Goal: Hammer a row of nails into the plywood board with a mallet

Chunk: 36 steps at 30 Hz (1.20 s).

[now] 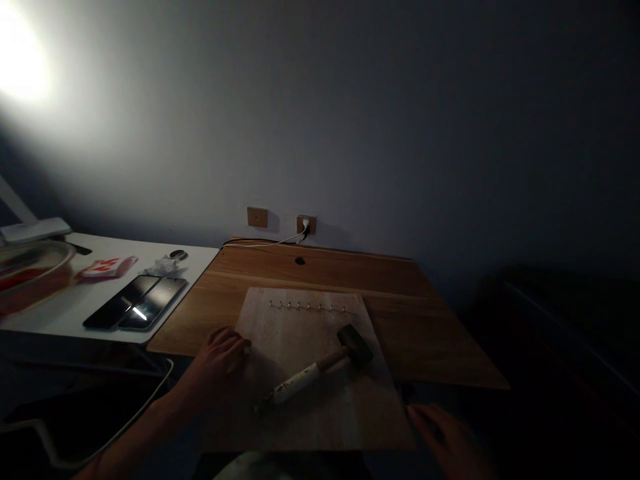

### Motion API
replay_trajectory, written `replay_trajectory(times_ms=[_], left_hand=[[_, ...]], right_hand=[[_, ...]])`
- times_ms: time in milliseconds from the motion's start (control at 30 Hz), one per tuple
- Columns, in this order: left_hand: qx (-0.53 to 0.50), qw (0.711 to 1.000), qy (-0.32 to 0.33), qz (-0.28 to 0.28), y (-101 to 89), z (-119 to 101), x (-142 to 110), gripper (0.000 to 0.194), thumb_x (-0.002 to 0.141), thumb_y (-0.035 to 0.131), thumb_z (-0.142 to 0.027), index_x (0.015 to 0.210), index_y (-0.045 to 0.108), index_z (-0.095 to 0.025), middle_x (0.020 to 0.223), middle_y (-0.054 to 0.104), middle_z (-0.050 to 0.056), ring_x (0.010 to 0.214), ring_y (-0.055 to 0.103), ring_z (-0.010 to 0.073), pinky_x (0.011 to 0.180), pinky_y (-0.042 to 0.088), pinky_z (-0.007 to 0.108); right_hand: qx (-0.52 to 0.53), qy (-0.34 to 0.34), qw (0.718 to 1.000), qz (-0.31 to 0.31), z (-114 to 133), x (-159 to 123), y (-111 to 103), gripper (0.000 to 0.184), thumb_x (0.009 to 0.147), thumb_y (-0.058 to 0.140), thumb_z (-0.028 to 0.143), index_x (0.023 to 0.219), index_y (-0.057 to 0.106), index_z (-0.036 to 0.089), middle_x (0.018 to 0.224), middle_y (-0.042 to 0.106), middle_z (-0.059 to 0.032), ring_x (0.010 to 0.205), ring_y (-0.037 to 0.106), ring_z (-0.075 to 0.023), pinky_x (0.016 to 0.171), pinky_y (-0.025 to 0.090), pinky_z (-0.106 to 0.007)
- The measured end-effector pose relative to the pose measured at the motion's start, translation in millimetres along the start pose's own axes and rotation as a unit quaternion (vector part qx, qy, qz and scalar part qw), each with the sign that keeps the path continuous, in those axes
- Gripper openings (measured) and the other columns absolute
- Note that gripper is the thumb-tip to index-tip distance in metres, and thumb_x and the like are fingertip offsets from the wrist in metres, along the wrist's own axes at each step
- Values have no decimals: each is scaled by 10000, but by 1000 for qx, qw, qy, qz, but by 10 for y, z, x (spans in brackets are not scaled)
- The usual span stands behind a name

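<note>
A pale wooden board lies on a brown wooden desk. A row of several small nails stands along the board's far edge. A hammer with a dark head and a light, stained handle lies across the board's middle. My left hand rests on the board's left edge, fingers curled against it. My right hand is near the board's lower right corner, fingers stretched out, holding nothing. It is dim and partly blurred.
A white table at the left holds two dark phones, a red and white pack and a bowl. Wall sockets with a plugged white cable sit behind the desk. The right side is dark.
</note>
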<state>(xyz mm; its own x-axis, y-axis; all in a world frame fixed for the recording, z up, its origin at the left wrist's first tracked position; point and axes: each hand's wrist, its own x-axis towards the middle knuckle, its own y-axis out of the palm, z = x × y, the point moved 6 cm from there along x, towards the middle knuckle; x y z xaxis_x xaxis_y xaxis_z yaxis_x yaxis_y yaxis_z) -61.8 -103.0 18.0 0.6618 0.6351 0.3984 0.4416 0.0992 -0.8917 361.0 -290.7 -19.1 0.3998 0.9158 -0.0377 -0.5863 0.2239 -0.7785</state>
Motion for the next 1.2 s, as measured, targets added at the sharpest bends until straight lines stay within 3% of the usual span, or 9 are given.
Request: replay_trajectory(times_ms=[133,267,467,600,733,900,1200], left_hand=[[3,999,-49,15,23,178,143,202,905,541,-231,1075,650,-226,1032,636,62,989,582,235,883,437,378],[23,995,-90,19,36,390,495,223,811,635,-261,1025,647,-199,1032,529,69,966,547,239,880,433,372],[61,991,-89,85,45,475,1175,251,740,726,-276,968,657,-196,1048,465,69,1008,516,259,887,398,383],[73,988,-65,122,121,445,1401,224,734,752,-310,926,696,-208,1043,447,68,1025,503,262,889,383,386],[74,987,-52,131,205,455,1469,181,725,772,-304,878,724,-220,1067,446,65,1043,494,251,897,378,375],[74,981,-63,166,253,450,1521,191,695,804,-302,848,736,-210,1091,463,76,1077,494,263,896,391,384],[103,977,-45,183,223,366,1557,153,685,803,-269,796,733,-190,1134,496,105,1145,470,297,917,380,424]], right_hand=[[-37,-54,997,-37,158,247,-74,442,837,486,585,846,764,241,968,740,-130,911,716,-286,845,565,-398],[-61,-131,988,-62,576,521,-121,390,909,464,522,867,727,238,971,670,-106,895,684,-251,834,533,-375],[-128,-218,966,-60,1266,1003,-99,281,946,476,371,881,695,206,916,587,-71,832,639,-205,767,495,-309],[-167,-225,959,-28,1519,1373,-10,225,935,501,267,939,710,185,960,594,-79,870,637,-193,805,475,-283],[-233,-202,951,19,1605,1667,185,214,922,532,231,979,730,177,1025,608,-95,960,635,-190,839,446,-252],[-262,-184,946,42,1657,1827,386,190,897,593,270,922,745,159,1060,649,-118,965,645,-212,815,440,-265],[-286,-172,941,54,1646,1914,472,147,869,620,234,884,741,151,1018,699,-124,969,654,-216,788,435,-264]])
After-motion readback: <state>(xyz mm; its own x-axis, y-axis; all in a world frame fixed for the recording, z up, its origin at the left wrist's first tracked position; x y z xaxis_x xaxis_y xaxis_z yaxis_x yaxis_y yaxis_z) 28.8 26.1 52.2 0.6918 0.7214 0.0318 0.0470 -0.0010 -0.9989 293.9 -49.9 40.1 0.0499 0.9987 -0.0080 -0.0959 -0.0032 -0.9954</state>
